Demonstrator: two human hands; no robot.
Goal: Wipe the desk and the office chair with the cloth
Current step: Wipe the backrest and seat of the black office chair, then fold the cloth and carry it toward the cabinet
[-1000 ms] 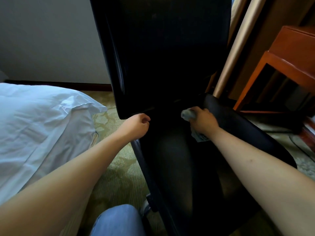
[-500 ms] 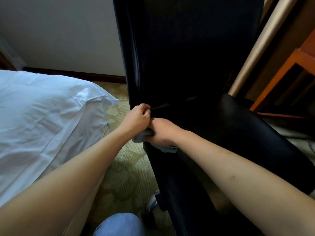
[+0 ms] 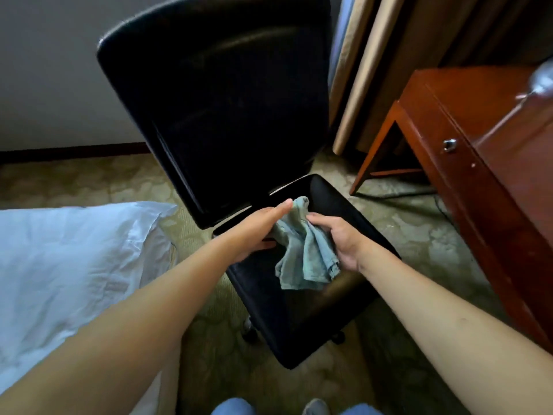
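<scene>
Above the black leather office chair (image 3: 227, 115), the right hand (image 3: 338, 238) grips a crumpled pale-green cloth (image 3: 305, 253); the left hand (image 3: 257, 229), fingers straight, apparently touches it. Refolding to a flat pad should wipe the seat better.

A white pillow (image 3: 68, 265) lies on the bed at the left side. The floor has a green patterned carpet (image 3: 419, 232). Beige curtains (image 3: 359, 70) hang in the back, near the grey wall (image 3: 45, 70) with a dark baseboard (image 3: 71, 151).
</scene>
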